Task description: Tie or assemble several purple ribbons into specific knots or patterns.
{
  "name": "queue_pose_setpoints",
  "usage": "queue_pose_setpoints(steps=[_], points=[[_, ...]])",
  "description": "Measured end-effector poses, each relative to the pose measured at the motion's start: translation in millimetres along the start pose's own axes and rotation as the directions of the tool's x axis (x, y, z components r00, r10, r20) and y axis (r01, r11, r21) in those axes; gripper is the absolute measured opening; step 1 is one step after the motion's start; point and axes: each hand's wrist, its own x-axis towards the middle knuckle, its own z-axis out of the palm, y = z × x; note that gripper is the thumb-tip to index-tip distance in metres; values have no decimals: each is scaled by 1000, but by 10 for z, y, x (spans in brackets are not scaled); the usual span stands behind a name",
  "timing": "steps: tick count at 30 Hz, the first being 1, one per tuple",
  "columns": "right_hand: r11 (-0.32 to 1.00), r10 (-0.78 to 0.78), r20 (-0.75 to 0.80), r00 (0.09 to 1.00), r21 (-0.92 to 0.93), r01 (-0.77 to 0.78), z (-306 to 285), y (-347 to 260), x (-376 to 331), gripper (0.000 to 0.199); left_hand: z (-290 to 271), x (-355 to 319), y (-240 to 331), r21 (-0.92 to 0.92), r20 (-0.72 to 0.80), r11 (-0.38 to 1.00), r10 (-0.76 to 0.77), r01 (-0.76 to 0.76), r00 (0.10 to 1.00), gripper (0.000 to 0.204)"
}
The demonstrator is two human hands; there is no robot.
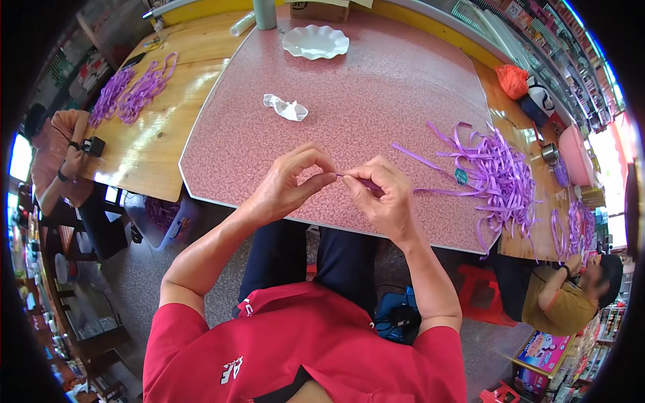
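Both my hands meet over the near edge of a pink speckled table. Thumb and forefinger of my left hand pinch one end of a purple ribbon. My right hand pinches the same ribbon just beside it, and most of the strip there is hidden by the fingers. To the right of my right hand lies a loose heap of purple ribbons, some strands trailing toward me. A crumpled white tissue rests beyond my left hand.
A white scalloped plate stands at the far side. More purple ribbons lie on the wooden table at left. An orange bag and a pink basin are at right. Co-workers sit at both sides; a red stool stands right.
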Motion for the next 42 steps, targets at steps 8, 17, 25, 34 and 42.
queue_pose_setpoints(steps=[8, 17, 25, 34, 42], points=[[723, 448, 173, 877, 506, -469, -154, 64, 14, 11, 140, -90, 45, -800, 187, 517, -265, 303, 946, 16], [770, 450, 19, 893, 498, -399, 121, 133, -112, 12, 324, 5, -61, -365, -258, 929, -167, 64, 952, 8], [704, 515, 144, 845, 491, -513, 30, 111, -59, 29, 118, 136, 153, 499, 102, 798, 334, -339, 937, 18], [652, 567, -11, 824, 617, -440, 209, 74, -29, 15, 304, 169, 187, 491, -91, 807, 422, -328, 902, 15], [989, -62, -439, 896, 96, 115, 330, 155, -56, 4, 445, 111, 136, -840, -23, 503, -408, 204, 913, 16]])
